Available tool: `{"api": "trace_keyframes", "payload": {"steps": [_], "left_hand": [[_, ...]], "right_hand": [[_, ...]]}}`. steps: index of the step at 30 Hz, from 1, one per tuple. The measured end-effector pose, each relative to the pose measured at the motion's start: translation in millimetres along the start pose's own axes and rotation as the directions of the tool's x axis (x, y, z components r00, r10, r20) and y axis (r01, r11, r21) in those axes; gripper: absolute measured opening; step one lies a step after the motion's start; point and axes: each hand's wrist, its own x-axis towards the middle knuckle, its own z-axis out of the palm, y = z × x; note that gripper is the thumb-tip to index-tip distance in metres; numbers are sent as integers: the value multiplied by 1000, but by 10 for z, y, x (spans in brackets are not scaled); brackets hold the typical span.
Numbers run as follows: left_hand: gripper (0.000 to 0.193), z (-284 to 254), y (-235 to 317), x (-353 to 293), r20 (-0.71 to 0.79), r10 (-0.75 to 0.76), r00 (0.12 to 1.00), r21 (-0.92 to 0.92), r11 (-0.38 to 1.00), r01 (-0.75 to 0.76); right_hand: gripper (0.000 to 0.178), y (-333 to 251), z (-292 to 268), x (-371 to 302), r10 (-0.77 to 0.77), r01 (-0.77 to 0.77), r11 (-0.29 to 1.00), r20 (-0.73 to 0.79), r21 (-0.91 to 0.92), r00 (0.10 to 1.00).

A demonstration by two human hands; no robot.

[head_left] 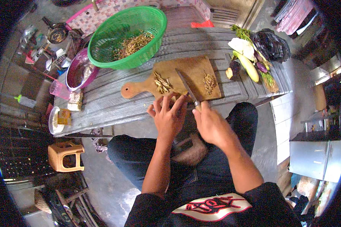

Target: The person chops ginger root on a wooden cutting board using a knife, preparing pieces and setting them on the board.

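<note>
My right hand (212,123) grips a knife (188,85) by its handle, the blade slanting away over a wooden cutting board (182,68) on the table. Beside the blade, my left hand (168,113) has its fingers bent down at the board's near edge, pressing on something small that they mostly hide. A little pile of thin, pale brown strips (162,83) lies on the board just beyond my left fingers. Finely chopped brown bits (209,83) are heaped at the board's right side, to the right of the blade.
Behind the board stands a green basket (155,49) of brown bits, with a purple basin (70,77) to its left. Vegetables, including a pale long one (248,67), and a black plastic bag (272,44) lie at the right. A plastic stool (66,156) stands left on the floor.
</note>
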Motion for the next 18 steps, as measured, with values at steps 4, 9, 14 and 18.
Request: {"api": "trace_keyframes", "payload": {"steps": [4,9,14,18], "left_hand": [[32,21,47,23,-17,17,1000,-37,999,-17],[33,-7,39,34,-22,12,1000,-13,1000,-12],[33,-11,75,76,-10,-77,997,-100,992,75],[33,-2,155,240,-14,-134,991,-123,984,131]], "right_hand": [[35,126,133,138,-79,73,996,-104,-59,991],[36,20,-77,180,-39,41,995,17,-90,999],[38,52,-73,62,-23,24,999,36,-44,999],[37,11,-132,-33,77,-73,996,88,-45,993]]}}
